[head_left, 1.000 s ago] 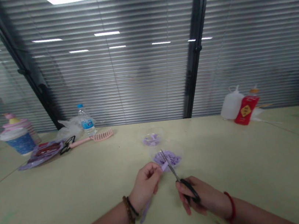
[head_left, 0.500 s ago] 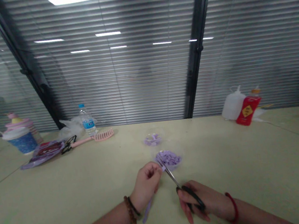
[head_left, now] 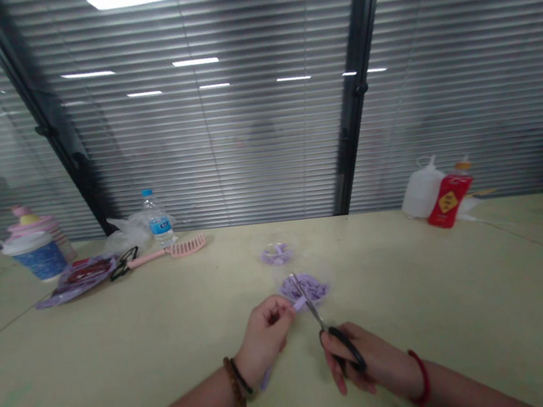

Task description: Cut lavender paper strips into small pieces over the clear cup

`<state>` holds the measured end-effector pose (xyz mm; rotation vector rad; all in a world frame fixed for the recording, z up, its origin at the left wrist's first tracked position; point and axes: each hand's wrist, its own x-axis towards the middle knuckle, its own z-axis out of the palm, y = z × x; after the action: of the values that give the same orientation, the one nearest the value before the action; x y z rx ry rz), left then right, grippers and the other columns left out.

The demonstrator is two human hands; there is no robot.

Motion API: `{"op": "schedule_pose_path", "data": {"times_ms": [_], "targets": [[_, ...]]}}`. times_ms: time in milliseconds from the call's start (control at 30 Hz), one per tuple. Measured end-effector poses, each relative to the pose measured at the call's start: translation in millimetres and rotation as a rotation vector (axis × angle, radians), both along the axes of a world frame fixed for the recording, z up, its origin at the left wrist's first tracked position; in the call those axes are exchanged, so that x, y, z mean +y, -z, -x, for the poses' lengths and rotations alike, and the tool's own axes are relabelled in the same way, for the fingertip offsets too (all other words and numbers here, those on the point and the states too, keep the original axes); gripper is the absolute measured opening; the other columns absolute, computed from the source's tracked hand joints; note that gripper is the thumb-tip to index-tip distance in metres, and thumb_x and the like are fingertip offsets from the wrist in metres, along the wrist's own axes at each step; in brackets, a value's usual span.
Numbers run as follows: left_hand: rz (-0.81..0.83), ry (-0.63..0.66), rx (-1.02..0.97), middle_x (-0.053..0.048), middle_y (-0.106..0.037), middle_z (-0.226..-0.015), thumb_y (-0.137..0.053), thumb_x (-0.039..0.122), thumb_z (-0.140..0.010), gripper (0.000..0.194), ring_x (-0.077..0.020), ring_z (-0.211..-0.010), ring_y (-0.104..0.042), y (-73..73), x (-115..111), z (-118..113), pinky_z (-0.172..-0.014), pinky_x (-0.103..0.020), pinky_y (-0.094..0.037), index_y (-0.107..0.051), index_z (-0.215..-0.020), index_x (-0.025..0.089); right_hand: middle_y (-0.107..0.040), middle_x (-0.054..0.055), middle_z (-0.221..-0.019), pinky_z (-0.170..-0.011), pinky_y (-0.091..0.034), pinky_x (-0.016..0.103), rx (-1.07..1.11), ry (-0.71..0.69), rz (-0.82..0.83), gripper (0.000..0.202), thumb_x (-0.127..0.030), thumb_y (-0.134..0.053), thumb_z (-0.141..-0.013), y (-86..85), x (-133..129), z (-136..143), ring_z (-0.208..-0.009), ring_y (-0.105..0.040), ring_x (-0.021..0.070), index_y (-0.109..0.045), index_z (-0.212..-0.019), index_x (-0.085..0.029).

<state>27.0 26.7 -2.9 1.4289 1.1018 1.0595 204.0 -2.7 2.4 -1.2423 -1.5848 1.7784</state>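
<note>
My left hand (head_left: 267,328) pinches a thin purple strip (head_left: 300,303). One end sticks out to the right past the fingertips, while the tail hangs below the wrist. My right hand (head_left: 356,356) has its fingers in the black handles of a pair of scissors (head_left: 323,323). The blades point up and away, at the strip's free end, over a clear bowl (head_left: 327,283) of small purple pieces (head_left: 308,287). Whether the blades touch the strip I cannot tell. Just behind stands a second clear bowl (head_left: 277,254) with fewer purple bits.
At the left are a blue cup (head_left: 39,256), a purple packet (head_left: 77,278), a pink hairbrush (head_left: 186,246), a water bottle (head_left: 159,220) and a crumpled plastic bag (head_left: 129,235). A red bottle (head_left: 449,200) and a white squeeze bottle (head_left: 421,190) stand back right, before the blinds.
More of the strip now shows beyond my left fingertips, and less of its tail hangs below. The scissors have shifted slightly up, with their blades now by the strip's end.
</note>
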Motion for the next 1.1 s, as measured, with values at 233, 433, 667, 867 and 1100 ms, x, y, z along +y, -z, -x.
{"op": "schedule_pose_path", "data": {"times_ms": [233,433,667,867,1100], "targets": [[-0.014,-0.048,-0.034,0.009,-0.035,-0.041,-0.054,0.041,-0.074,0.027,-0.0046,-0.033,-0.029,0.8,3.6,1.6,-0.035,-0.017,-0.022,-0.046,-0.065,0.017,-0.058,0.003,-0.046,-0.024,-0.019,0.015,0.031,0.086,0.014,0.059,-0.070,-0.046,-0.067,2.9,2.1,-0.3,-0.022,-0.032,0.0021,-0.050,-0.060,-0.012],[0.034,0.002,-0.133,0.009,-0.035,-0.039,-0.053,0.039,-0.073,0.025,-0.0046,-0.032,-0.028,-3.0,0.6,2.1,-0.035,-0.017,-0.023,-0.044,-0.064,0.017,-0.059,0.004,-0.049,-0.023,-0.020,0.014,-0.029,-0.087,-0.003,0.055,-0.065,-0.054,-0.065,-2.7,-1.5,-0.7,-0.025,-0.038,0.0028,-0.052,-0.057,-0.011],[0.035,0.063,-0.115,0.009,-0.035,-0.038,-0.052,0.035,-0.074,0.021,-0.0046,-0.033,-0.027,-2.9,-1.6,1.5,-0.035,-0.017,-0.020,-0.046,-0.065,0.017,-0.057,0.002,-0.047,-0.022,-0.021,0.014,-0.024,-0.104,0.013,0.054,-0.064,-0.056,-0.063,-3.1,-1.9,0.6,-0.024,-0.036,0.0027,-0.052,-0.055,-0.011],[0.033,0.072,-0.080,0.009,-0.033,-0.040,-0.053,0.037,-0.075,0.024,-0.0043,-0.034,-0.026,-4.1,-2.7,1.1,-0.036,-0.018,-0.021,-0.046,-0.065,0.016,-0.057,0.002,-0.047,-0.023,-0.024,0.013,-0.045,-0.095,0.006,0.052,-0.063,-0.056,-0.065,-1.5,-1.2,0.4,-0.024,-0.037,0.0025,-0.051,-0.055,-0.012],[0.059,0.072,-0.095,0.009,-0.038,-0.045,-0.053,0.037,-0.074,0.023,-0.0039,-0.034,-0.029,-4.8,-1.0,1.7,-0.035,-0.017,-0.023,-0.045,-0.066,0.016,-0.056,0.002,-0.044,-0.023,-0.020,0.014,-0.050,-0.062,0.014,0.053,-0.063,-0.055,-0.064,-2.2,-1.3,0.8,-0.024,-0.035,0.0025,-0.051,-0.053,-0.012]]}}
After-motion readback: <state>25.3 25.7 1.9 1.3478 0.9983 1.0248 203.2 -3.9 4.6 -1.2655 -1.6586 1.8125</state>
